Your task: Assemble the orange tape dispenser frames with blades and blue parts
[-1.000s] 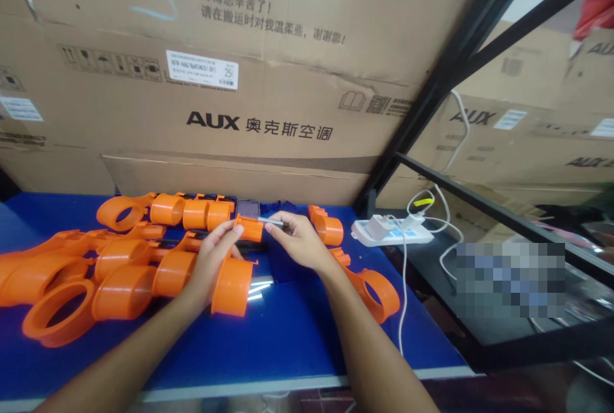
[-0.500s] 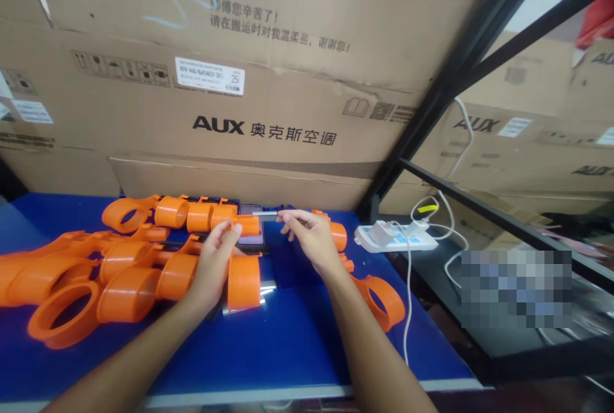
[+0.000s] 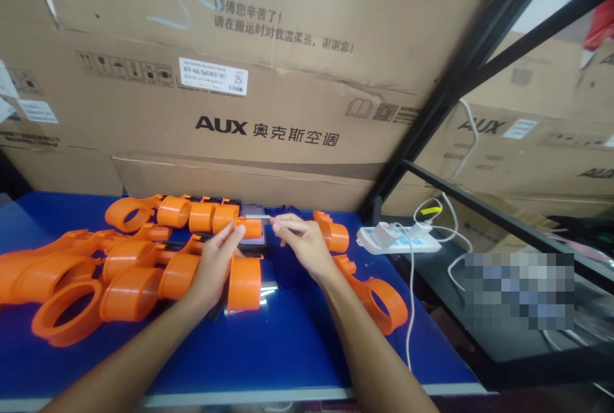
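My left hand (image 3: pixel 219 253) is closed around an orange plastic ring part (image 3: pixel 245 285). The part's wide ring hangs below my fingers, and its small block end sticks out to the right above. Pinched in the fingertips of my right hand (image 3: pixel 303 238) is a thin silver strip (image 3: pixel 259 217). The strip lies level along the top of the block end; whether it sits inside the part cannot be made out. Under the ring, more shiny strips (image 3: pixel 268 295) lie on the blue table (image 3: pixel 288 349).
Several orange ring parts (image 3: pixel 132 288) stand in rows on the left, and a few more (image 3: pixel 386 304) lie right of my arm. A dark-framed flat device (image 3: pixel 252 210) is behind my hands. A white power strip (image 3: pixel 398 240) with cables stands at right, cardboard (image 3: pixel 268 100) behind.
My right hand has moved slightly left, bringing the strip further over the orange part's end, so less of it shows. My left hand keeps its hold. The whole view has shifted a little.
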Demonstrator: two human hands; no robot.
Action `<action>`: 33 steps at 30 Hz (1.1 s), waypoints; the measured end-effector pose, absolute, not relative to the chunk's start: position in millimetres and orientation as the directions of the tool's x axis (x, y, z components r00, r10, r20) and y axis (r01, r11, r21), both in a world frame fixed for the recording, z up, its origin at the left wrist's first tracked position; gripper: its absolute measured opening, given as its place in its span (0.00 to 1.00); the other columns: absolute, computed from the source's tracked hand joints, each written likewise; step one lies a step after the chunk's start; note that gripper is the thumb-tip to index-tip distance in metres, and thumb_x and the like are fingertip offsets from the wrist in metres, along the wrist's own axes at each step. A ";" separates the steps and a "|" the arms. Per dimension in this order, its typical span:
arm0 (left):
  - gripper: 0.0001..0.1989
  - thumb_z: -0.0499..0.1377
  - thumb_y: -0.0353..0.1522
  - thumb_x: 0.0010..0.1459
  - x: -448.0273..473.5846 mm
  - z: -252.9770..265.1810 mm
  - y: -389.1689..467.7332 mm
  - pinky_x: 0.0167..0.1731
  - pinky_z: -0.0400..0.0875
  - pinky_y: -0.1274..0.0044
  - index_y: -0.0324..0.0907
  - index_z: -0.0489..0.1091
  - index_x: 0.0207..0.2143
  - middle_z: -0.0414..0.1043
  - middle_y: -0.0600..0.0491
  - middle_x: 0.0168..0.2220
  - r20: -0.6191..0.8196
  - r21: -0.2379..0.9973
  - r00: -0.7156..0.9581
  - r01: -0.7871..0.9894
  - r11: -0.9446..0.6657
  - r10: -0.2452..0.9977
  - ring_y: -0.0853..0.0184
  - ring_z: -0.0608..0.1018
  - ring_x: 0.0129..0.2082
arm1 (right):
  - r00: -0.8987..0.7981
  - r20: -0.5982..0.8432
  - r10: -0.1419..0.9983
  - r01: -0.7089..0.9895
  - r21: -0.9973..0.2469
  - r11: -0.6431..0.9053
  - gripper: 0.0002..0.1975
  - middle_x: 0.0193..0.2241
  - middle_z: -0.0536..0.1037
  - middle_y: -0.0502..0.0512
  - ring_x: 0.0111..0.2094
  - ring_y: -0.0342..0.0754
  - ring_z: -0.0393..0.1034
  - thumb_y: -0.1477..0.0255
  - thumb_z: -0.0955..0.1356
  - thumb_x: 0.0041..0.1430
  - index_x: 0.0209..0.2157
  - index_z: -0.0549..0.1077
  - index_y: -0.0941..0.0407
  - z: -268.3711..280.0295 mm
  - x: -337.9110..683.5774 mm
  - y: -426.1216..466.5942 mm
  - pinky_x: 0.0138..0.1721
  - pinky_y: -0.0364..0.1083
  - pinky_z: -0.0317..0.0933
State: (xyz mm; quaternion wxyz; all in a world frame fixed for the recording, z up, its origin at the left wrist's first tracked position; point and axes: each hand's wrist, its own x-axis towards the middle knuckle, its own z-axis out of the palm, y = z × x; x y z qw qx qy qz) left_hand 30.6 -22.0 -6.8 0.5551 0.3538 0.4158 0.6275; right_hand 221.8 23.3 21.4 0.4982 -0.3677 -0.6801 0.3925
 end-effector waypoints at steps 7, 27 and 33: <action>0.26 0.71 0.50 0.51 30.5 -10.9 -23.0 0.20 0.59 0.81 0.41 0.78 0.43 0.65 0.60 0.20 -0.034 0.929 -0.104 -0.370 -0.007 0.994 0.73 0.64 0.19 | -0.297 0.393 0.870 0.134 -0.885 0.446 0.13 0.41 0.79 0.57 0.36 0.49 0.72 0.56 0.74 0.62 0.36 0.86 0.50 18.3 217.9 19.2 0.31 0.46 0.67; 0.23 0.71 0.49 0.50 25.6 -4.4 -20.0 0.17 0.61 0.81 0.44 0.67 0.35 0.65 0.62 0.18 -0.113 0.872 -0.142 -0.489 0.029 0.983 0.74 0.66 0.13 | -0.589 0.245 0.770 0.747 -0.200 0.634 0.09 0.44 0.74 0.60 0.46 0.55 0.64 0.68 0.73 0.63 0.44 0.78 0.55 0.8 221.5 24.1 0.48 0.52 0.57; 0.24 0.70 0.50 0.51 28.0 -9.8 -20.7 0.18 0.61 0.82 0.44 0.70 0.38 0.66 0.61 0.18 -0.091 0.919 -0.155 -0.394 0.023 0.984 0.73 0.66 0.16 | -0.594 0.236 0.769 0.762 -0.142 0.632 0.11 0.44 0.74 0.61 0.46 0.56 0.63 0.68 0.74 0.62 0.45 0.77 0.56 -4.5 216.0 23.3 0.45 0.51 0.55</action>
